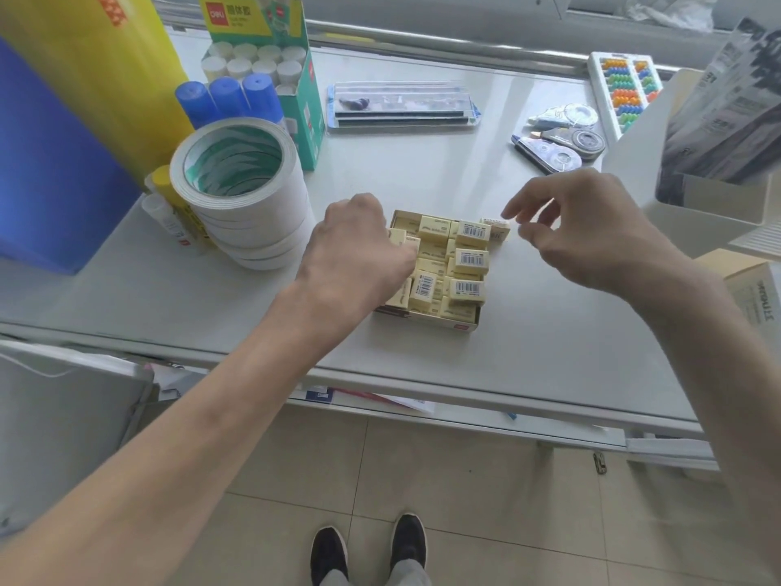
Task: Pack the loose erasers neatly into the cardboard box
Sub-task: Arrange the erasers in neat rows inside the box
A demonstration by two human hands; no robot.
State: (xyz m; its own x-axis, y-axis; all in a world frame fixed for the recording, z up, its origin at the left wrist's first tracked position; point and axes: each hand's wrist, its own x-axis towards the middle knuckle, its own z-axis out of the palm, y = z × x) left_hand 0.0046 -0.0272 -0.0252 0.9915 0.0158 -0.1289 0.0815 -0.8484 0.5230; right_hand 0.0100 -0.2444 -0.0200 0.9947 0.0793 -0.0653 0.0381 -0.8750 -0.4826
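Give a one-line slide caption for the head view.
Left hand presses pale yellow wrapped erasers in a shallow cardboard box; right hand hovers open beside it.

Pale-yellow erasers (468,261) crowd the shallow cardboard box (443,324) — some barcode-up, unevenly stacked.

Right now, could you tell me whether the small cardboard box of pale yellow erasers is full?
Nearly full: the cardboard box shows packed erasers, some stacked unevenly on top.
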